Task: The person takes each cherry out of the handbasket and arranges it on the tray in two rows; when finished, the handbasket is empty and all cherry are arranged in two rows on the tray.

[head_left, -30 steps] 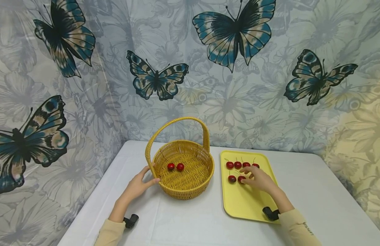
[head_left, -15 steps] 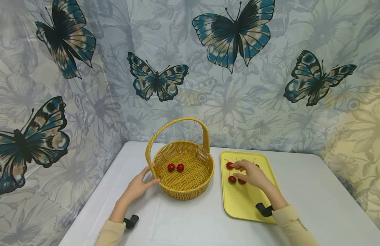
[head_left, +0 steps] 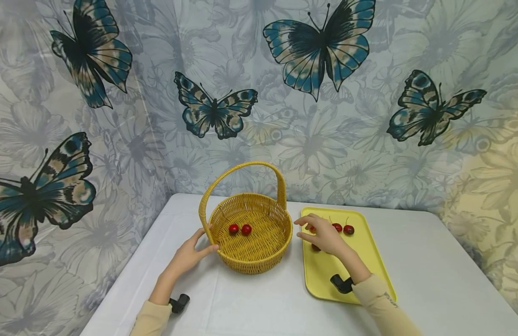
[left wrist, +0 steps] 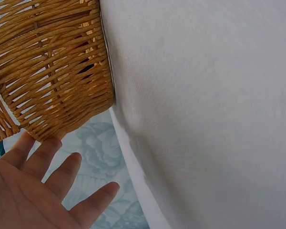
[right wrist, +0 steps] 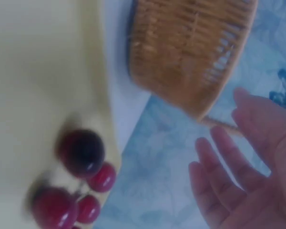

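Note:
A yellow wicker basket (head_left: 251,267) with a tall arched handle stands upright, two red cherries (head_left: 239,229) on its floor. My left hand (head_left: 189,254) holds the basket's left side at the handle's base, thumb in front and a fingertip behind; several of its other fingers spread loosely in the left wrist view. Over the left edge of a yellow tray (head_left: 347,280) hovers my right hand (head_left: 321,234), thumb and index apart with nothing between them. Several cherries (right wrist: 82,152) lie on that tray; the head view shows some partly behind the hand.
Basket and tray stand side by side on a table with a white cloth (head_left: 246,308). Behind and to the left hangs a butterfly-printed curtain (head_left: 292,140). A black wrist camera (head_left: 341,283) is strapped to the right wrist, another (head_left: 180,303) to the left.
My right hand, first at a cherry in the tray's near row, has lifted and moved left to the tray's edge, its fingers apart. The left hand and basket have stayed put.

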The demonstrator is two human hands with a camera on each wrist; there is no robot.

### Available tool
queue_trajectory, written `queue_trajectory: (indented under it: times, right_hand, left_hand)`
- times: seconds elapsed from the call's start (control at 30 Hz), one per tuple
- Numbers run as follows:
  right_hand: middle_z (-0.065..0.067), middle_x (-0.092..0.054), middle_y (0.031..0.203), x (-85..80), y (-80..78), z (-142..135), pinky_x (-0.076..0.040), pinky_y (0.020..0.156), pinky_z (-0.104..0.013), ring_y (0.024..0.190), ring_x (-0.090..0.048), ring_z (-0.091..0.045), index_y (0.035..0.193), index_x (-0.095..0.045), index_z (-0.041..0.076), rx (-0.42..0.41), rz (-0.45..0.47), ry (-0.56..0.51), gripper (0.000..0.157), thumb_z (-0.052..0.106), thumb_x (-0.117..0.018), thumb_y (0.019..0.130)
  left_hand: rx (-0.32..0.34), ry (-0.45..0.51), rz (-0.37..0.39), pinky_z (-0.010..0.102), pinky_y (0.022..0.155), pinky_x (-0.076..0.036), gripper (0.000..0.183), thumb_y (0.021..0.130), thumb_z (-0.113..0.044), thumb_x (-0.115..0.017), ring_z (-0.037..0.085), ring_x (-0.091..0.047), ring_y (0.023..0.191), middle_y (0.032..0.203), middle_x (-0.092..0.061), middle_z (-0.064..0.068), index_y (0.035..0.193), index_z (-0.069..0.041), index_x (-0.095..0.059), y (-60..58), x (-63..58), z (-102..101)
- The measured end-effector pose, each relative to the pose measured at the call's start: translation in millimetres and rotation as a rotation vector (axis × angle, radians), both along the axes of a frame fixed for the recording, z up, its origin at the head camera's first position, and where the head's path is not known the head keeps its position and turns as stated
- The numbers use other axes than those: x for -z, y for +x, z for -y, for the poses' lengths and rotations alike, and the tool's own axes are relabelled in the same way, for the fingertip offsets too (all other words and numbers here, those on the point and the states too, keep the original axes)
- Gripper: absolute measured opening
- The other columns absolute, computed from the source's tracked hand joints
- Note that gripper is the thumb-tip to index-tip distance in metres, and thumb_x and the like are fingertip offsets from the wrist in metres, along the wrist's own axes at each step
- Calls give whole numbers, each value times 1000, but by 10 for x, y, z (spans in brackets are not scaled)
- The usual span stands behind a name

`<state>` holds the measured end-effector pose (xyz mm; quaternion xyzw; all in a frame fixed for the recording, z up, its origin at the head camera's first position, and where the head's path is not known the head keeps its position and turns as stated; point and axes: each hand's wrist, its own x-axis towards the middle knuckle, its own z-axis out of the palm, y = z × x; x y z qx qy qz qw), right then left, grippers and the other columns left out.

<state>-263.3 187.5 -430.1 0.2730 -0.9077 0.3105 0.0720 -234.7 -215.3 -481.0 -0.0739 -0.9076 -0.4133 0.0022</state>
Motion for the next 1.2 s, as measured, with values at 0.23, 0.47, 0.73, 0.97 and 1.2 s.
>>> queue_trajectory:
  times: [0.23, 0.47, 0.73, 0.97, 1.2]
  right_hand:
    - [-7, -63, 103, -32, -20, 216, -52, 74, -39, 89, -60, -22, 112, -64, 12, -51, -8, -44, 27, 15, -68, 85]
    - [3, -61, 95, -4, -38, 423, -49, 70, -29, 81, -57, -19, 109, -66, 15, -74, -29, -30, 26, 17, -69, 84]
    - [-3, -62, 101, 35, -114, 627, -52, 73, -37, 88, -59, -26, 110, -65, 12, -109, 4, -26, 26, 15, -68, 85]
    - [-5, -62, 105, 12, -165, 821, -51, 79, -44, 93, -59, -30, 110, -64, 10, -151, 30, -21, 27, 11, -69, 83]
    - [-9, -61, 108, 15, -230, 960, -51, 78, -38, 96, -60, -29, 113, -64, 7, -171, 56, 63, 31, 18, -69, 84]
  left_hand:
    - [-1, -3, 5, 66, 97, -31, 73, 77, -62, -62, 43, -33, 131, 147, -35, 14, 140, -40, -33, -2, 7, -3]
    - [-5, -7, 4, 66, 97, -31, 73, 77, -62, -62, 44, -33, 131, 147, -34, 15, 140, -41, -33, -3, 16, 3]
    - [3, -3, 3, 67, 97, -31, 72, 78, -61, -62, 43, -33, 131, 147, -34, 13, 140, -40, -33, 0, 17, 3]
    - [6, -6, -2, 67, 97, -31, 72, 78, -61, -62, 43, -33, 131, 147, -34, 14, 140, -39, -33, -2, 4, 3]
    - [1, -8, 6, 67, 96, -31, 72, 78, -60, -62, 43, -33, 131, 148, -33, 13, 140, -40, -33, -4, 2, -1]
